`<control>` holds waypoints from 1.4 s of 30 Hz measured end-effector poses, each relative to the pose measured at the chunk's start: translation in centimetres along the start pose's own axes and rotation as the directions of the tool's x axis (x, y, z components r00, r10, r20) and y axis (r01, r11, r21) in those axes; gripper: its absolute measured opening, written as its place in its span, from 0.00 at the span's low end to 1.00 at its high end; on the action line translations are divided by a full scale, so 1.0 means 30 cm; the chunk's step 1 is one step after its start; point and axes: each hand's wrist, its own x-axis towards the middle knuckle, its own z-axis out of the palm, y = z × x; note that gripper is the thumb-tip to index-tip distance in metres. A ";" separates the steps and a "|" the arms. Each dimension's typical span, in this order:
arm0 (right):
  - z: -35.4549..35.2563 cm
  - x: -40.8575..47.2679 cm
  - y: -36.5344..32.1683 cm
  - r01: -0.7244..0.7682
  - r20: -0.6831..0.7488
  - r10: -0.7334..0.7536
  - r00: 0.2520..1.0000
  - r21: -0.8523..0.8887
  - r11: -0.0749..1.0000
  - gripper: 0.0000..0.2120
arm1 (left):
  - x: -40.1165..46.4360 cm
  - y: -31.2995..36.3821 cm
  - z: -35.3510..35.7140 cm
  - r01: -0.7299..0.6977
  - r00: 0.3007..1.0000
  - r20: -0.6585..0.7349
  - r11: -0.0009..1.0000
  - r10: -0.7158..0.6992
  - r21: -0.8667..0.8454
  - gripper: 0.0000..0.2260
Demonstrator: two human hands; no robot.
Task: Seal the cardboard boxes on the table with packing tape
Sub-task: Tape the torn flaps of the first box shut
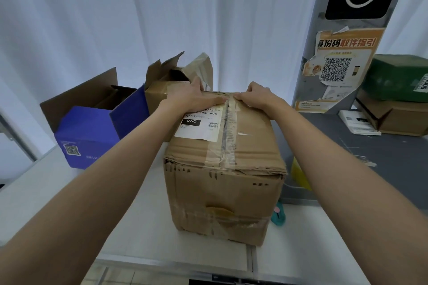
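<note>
A worn brown cardboard box (231,183) stands in the middle of the white table (139,227), its top flaps closed. Clear packing tape (228,132) runs along the centre seam of its top, beside a white shipping label (199,126). My left hand (194,97) lies flat on the far left part of the top, fingers pointing at the seam. My right hand (254,96) presses the far right part, fingertips on the tape at the far edge. Neither hand grips anything. No tape roll is visible.
An open blue box (90,136) stands at the left, with a torn open brown box (171,83) behind it. A yellow object (298,176) and a teal tool (279,216) lie right of the box. A grey counter (370,159) holds more boxes (398,118) beside a pillar.
</note>
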 end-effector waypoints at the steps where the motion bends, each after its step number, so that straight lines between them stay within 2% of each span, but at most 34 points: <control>1: -0.001 0.005 -0.002 -0.002 0.011 0.003 1.000 -0.021 1.000 0.19 | 0.005 0.003 0.006 -0.001 1.000 -0.028 1.000 0.001 0.018 0.41; 6: 0.016 0.017 0.004 -0.026 -0.012 0.025 1.000 -0.083 0.996 0.27 | 0.029 0.036 0.016 0.019 0.990 -0.138 0.987 0.003 0.159 0.45; 10: 0.021 0.011 0.006 -0.017 -0.020 0.016 1.000 -0.067 0.998 0.40 | 0.033 0.066 0.027 0.043 0.978 -0.211 0.982 -0.003 0.185 0.39; 13: 0.021 0.015 0.009 0.015 -0.020 -0.017 1.000 -0.093 0.996 0.31 | 0.042 0.061 0.032 0.052 0.971 -0.240 0.978 -0.003 0.200 0.37; 16: 0.022 0.018 0.014 0.044 -0.032 -0.047 0.998 -0.083 0.996 0.19 | 0.054 0.051 0.034 0.054 0.967 -0.254 0.980 -0.003 0.194 0.26; 19: 0.024 0.017 0.023 0.048 -0.067 -0.051 0.996 -0.050 0.998 0.16 | 0.054 0.044 0.036 0.065 0.966 -0.259 0.982 -0.016 0.180 0.16; 22: 0.028 -0.001 0.025 0.040 -0.235 -0.043 0.971 -0.016 0.999 0.19 | 0.035 0.034 0.029 0.060 0.973 -0.229 0.986 -0.023 0.154 0.13; 24: 0.018 -0.033 0.022 0.076 -0.416 -0.061 0.908 0.020 0.997 0.16 | 0.009 0.024 0.014 0.039 0.982 -0.188 0.991 -0.015 0.126 0.15; 26: 0.007 -0.067 0.028 0.106 -0.469 -0.062 0.881 0.068 0.992 0.14 | -0.034 0.010 -0.007 0.016 0.993 -0.121 0.999 -0.010 0.049 0.19; 29: -0.008 -0.140 0.041 0.060 -0.279 0.003 0.960 0.219 0.974 0.17 | -0.144 -0.006 -0.040 -0.075 0.997 -0.029 0.993 0.072 -0.090 0.28; 31: -0.020 -0.211 0.042 0.037 -0.143 0.004 0.990 0.290 0.956 0.19 | -0.253 -0.005 -0.060 -0.186 0.982 -0.014 0.974 0.186 -0.128 0.27; 33: -0.032 -0.294 0.032 0.056 -0.072 -0.035 0.997 0.312 0.948 0.20 | -0.372 0.000 -0.077 -0.325 0.943 0.004 0.925 0.332 -0.199 0.24; 35: -0.036 -0.381 0.024 0.108 -0.034 -0.102 0.994 0.292 0.950 0.20 | -0.491 0.006 -0.091 -0.429 0.883 0.053 0.848 0.466 -0.310 0.23; 37: -0.029 -0.462 0.020 0.188 -0.013 -0.191 0.982 0.257 0.948 0.18 | -0.584 0.005 -0.098 -0.477 0.841 0.069 0.796 0.536 -0.374 0.24; 39: -0.014 -0.530 0.014 0.279 0.012 -0.287 0.958 0.200 0.939 0.16 | -0.637 -0.009 -0.087 -0.510 0.828 0.032 0.776 0.560 -0.371 0.25; 42: 0.017 -0.586 0.017 0.324 0.049 -0.323 0.945 -0.007 0.946 0.20 | -0.681 -0.019 -0.051 -0.543 0.826 -0.078 0.753 0.558 -0.373 0.25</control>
